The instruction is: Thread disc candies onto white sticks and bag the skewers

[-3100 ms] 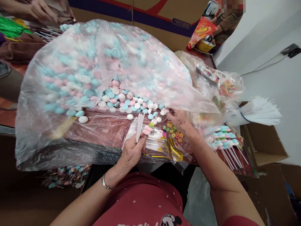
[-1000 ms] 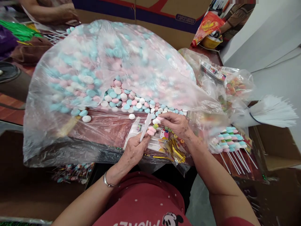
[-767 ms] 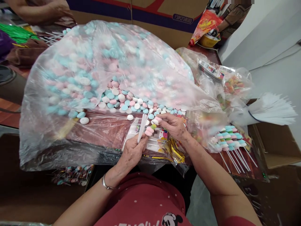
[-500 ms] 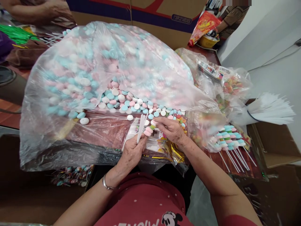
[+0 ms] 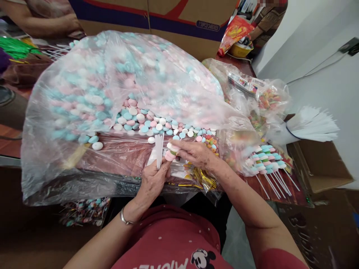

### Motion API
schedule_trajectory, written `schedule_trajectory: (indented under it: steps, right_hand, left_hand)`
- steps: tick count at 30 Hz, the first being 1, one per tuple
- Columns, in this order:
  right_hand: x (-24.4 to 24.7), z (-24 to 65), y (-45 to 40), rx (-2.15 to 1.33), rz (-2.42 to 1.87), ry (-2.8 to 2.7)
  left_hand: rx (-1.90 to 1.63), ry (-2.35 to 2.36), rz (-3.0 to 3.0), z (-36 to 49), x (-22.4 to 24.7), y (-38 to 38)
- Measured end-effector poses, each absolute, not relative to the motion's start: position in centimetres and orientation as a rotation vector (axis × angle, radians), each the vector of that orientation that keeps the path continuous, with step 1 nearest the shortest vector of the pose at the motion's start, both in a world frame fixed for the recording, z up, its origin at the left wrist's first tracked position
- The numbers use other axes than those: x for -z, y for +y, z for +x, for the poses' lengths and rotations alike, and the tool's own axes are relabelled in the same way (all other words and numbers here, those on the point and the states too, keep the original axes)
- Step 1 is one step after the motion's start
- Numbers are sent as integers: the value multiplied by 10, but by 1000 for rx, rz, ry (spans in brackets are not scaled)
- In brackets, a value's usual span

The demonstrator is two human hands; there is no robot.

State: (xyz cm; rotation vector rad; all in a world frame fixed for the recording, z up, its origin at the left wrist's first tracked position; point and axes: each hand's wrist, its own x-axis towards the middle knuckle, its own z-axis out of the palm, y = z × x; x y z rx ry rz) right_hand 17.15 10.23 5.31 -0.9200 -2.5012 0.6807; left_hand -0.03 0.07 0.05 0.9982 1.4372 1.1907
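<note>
Head view: a person's two bare hands meet above the near edge of a table, over a flat white packet. The left hand, a silver bracelet at its wrist, has its fingers closed around several white sticks, which stand up from the grip, fanned slightly at the top. Just to the right of these sticks, at the left thumb and fingertips, is a small candy stack, pink below, green in the middle and white on top. The right hand reaches in from the right with palm down, its thumb and forefinger drawn nearly together on the upper part of the stack; the remaining fingers are partly hidden. Beyond the hands lies a large clear plastic bag filled with pink, blue and white candies, some of which spill from its opening toward the hands. Small ring-shaped candies lie beyond the right wrist, and gold ties lie on the near side of it. At right, on the table, rests a group of candy skewers, sticks pointing toward the person; behind them, a bundle of long white strips leans out over an open cardboard box. At upper left, a co-worker's arm extends beside a printed carton.
</note>
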Motion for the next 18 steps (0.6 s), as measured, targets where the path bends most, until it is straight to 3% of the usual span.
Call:
schedule_trajectory:
  steps: [5, 14, 18]
  right_hand:
    - [-80, 205, 118, -288, -1408, -2422]
    - [-60, 210, 114, -70, -1470, -2899]
    - [-63, 214, 113, -149, -1327, -2961]
  left_hand:
    - [-1167, 1370, 942, -2, -1, 1]
    - [-1186, 1357, 927, 2, -5, 5]
    - [-1191, 1346, 910, 2, -5, 4]
